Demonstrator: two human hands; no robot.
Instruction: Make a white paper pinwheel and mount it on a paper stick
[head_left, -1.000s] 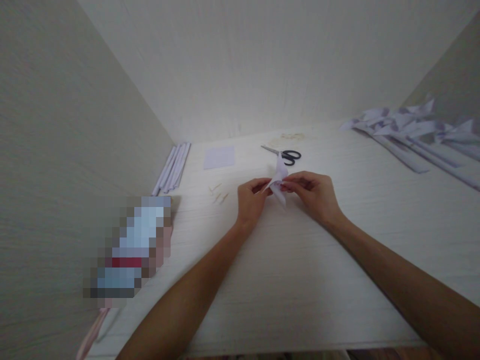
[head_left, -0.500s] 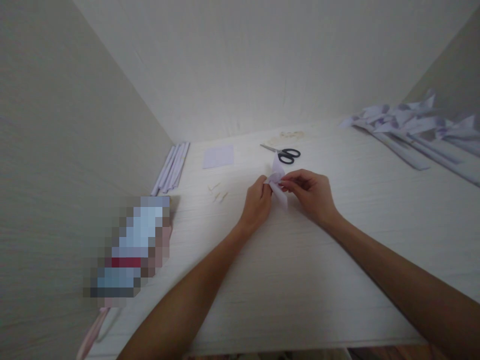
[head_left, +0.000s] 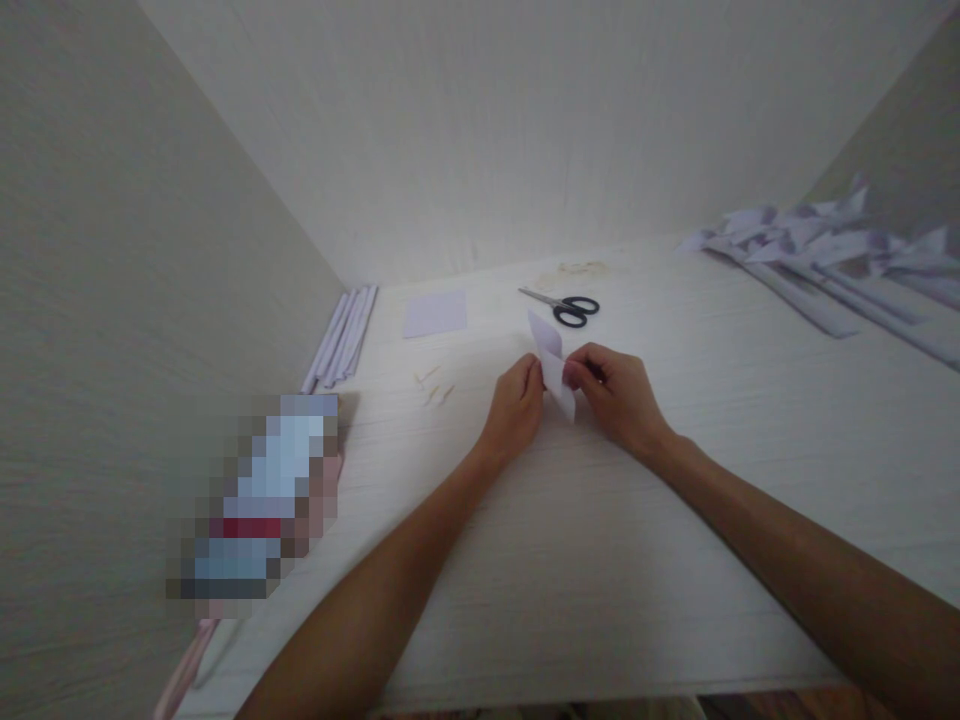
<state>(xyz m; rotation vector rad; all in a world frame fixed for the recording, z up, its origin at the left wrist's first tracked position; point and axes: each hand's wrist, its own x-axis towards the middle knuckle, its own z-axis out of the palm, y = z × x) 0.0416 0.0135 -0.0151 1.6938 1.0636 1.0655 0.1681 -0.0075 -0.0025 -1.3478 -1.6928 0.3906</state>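
Observation:
A pale lilac paper pinwheel stands on edge between my two hands, above the middle of the table. One pointed flap reaches up toward the scissors and another points down toward me. My left hand is closed on its left side, thumb and fingers pinching near the centre. From the right, my right hand pinches the paper at its middle with thumb and forefinger. The fingertips partly hide the centre. Just beyond the hands lie scissors with black handles.
A square of lilac paper lies left of the scissors. Rolled paper sticks lean by the left wall. Small yellowish strips are scattered nearby, more at the back. Paper pinwheels on sticks are piled right. A blurred-out object sits left.
The pinwheel has turned, and its curled centre now shows as flatter, wider flaps. Its upper tip has shifted left. Both hands stay in nearly the same place.

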